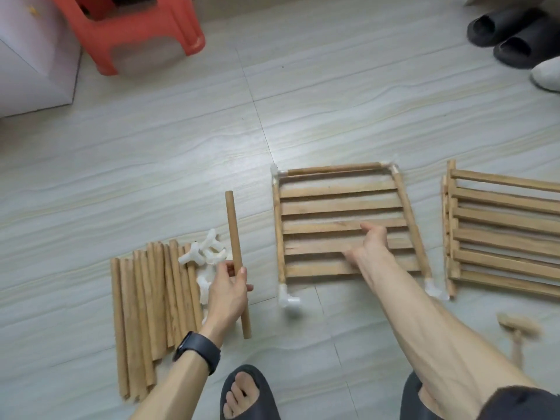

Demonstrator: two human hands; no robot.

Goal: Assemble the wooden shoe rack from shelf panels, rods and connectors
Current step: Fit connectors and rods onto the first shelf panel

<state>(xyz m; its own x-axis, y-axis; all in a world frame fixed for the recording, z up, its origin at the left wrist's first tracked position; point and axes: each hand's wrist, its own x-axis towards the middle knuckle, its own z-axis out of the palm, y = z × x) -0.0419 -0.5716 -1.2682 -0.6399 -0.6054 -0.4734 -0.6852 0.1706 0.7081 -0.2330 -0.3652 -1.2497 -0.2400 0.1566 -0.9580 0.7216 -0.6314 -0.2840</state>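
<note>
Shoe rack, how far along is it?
Done: one panel has rods on three sides and connectors at four corners. In hand: the left hand grips a rod, seemingly for the open near side; the right hand rests on the panel. Left: the stacked panels, rod pile and loose connectors.

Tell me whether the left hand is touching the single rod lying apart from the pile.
Touching. The head view shows the left hand with thumb and fingers wrapped around the rod.
</note>
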